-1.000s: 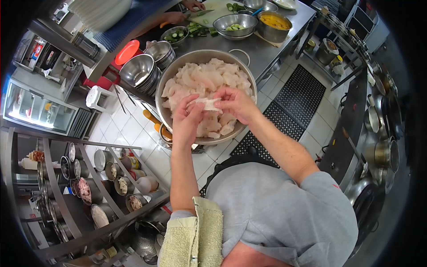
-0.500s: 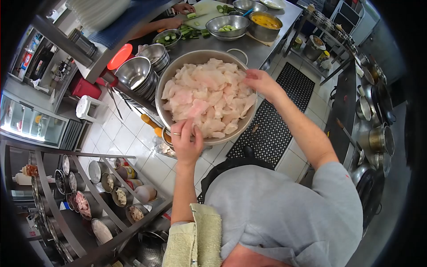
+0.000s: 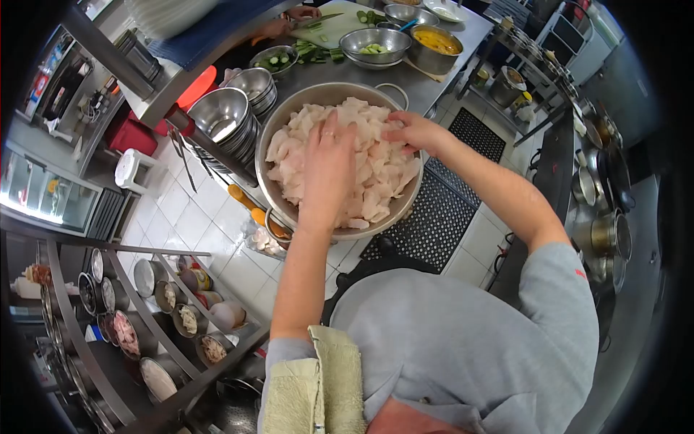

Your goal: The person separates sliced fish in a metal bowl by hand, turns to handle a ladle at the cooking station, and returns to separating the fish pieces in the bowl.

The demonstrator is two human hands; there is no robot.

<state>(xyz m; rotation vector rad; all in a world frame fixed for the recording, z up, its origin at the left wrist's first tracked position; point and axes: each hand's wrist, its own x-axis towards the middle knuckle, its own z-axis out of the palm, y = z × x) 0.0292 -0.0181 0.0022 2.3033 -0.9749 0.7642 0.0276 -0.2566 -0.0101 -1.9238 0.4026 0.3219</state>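
A large round metal pan (image 3: 269,194) stands at the table's near end, heaped with pale, pinkish slices of raw flesh (image 3: 376,170). My left hand (image 3: 329,166) lies palm down on the middle of the heap, its fingers stretched forward and somewhat apart. At the heap's right side, near the pan's rim, my right hand (image 3: 413,134) has its fingers bent and pointing left, touching the slices. Whether a slice sits between those fingers is hard to make out.
Stacked metal bowls (image 3: 220,119) stand left of the pan. Beyond it are a bowl of cut green vegetables (image 3: 374,48), a pot of yellow food (image 3: 436,40) and a co-worker's hand (image 3: 303,13) by a cutting board (image 3: 340,22). A shelf rack (image 3: 119,325) holds several containers at lower left.
A second ago both hands held a pale piece between them above the pan; they then parted. Since then my left hand has moved forward onto the heap, and my right hand has stayed near the right rim.
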